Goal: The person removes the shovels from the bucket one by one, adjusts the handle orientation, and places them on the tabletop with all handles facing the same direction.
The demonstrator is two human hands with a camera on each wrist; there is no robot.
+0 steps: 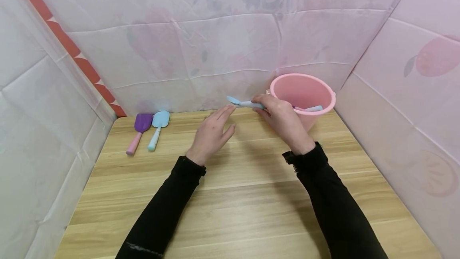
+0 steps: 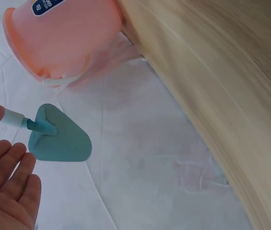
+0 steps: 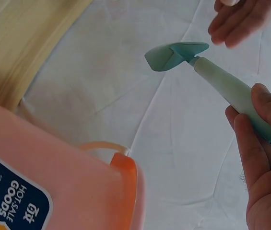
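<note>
Teal spatula: one item, held above the rear of the worktop, just left of the pink bucket. We record the right hand with fingers and thumb curled round its pale handle, blade pointing left. Left hand: fingers straight and relaxed, gripping nothing, tips just beside the blade.

View notes. From the head camera the blade is a thin sliver seen edge-on. The left wrist view gives its full face: flat, smooth, matte, a rounded shield shape with a raised central rib where the darker neck joins the whitish handle. The right wrist view shows the handle as a tapering round stick, and the blade bent into a slight fold.

Pink bucket: smooth moulded plastic, round, rolled rim. Only the head view looks inside, where we see a pink and a pale blue handle leaning against the wall. Only the wrist views show its blue printed label.

Further stock, head view alone: purple spatula with pink handle and light blue spatula, lying side by side at the far left corner.

Worktop: light wood-grain laminate. Surround: creased pale sheeting.
</note>
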